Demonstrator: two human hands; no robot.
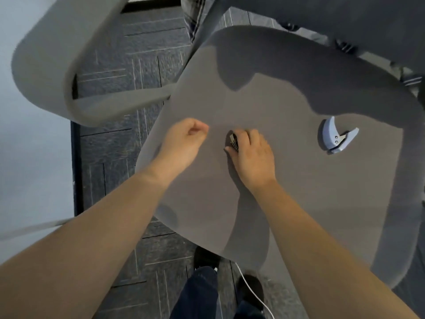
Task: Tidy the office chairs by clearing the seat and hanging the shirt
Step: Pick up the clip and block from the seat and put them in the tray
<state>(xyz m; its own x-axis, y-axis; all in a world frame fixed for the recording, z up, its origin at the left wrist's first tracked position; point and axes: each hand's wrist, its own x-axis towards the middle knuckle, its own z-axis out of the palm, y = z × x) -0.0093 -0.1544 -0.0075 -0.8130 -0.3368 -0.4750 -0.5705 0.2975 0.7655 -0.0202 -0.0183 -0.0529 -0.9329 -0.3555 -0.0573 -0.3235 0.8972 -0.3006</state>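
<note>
My right hand (250, 155) is closing over a small dark object (234, 141) mid-seat (287, 203); my left hand (184, 141) is hovering curled and empty beside it. A blue cutter (334, 137) is lying farther right. A plaid shirt (193, 17) is hanging far behind.

Chair seat (287, 192) directly below me. My right hand (251, 155) rests near its middle, on a small object (234, 142); my left hand (184, 141) sits just left of it, over the seat's left edge. A cutter tool (337, 138) lies on the seat, well right. Armrest (69, 65) at far left. Shirt (195, 12) hangs behind the seat.
</note>
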